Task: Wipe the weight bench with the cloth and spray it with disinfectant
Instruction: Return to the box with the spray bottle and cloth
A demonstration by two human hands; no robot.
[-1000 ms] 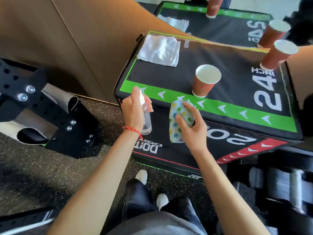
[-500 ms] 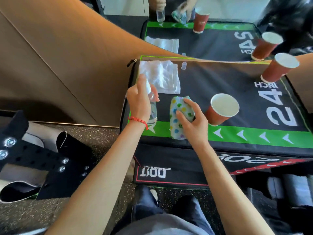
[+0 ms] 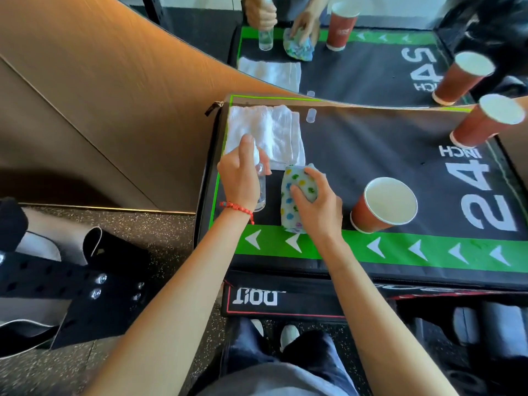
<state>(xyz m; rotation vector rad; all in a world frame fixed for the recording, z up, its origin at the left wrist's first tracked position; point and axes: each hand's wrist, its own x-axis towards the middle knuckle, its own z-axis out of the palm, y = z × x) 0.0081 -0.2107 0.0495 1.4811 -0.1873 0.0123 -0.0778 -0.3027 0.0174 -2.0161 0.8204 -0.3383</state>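
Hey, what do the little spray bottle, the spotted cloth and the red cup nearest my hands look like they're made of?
Spray bottle: clear, glossy, probably plastic; the dark surface shows through it.
Spotted cloth: soft fabric, matte, bunching under the right hand; possibly microfibre, hard to tell.
Red cup: looks like paper, with a matte red wall, a rolled rim and a pale lining.

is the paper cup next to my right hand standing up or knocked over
Upright. The paper cup stands on its base on the black box top, with its open mouth facing up.
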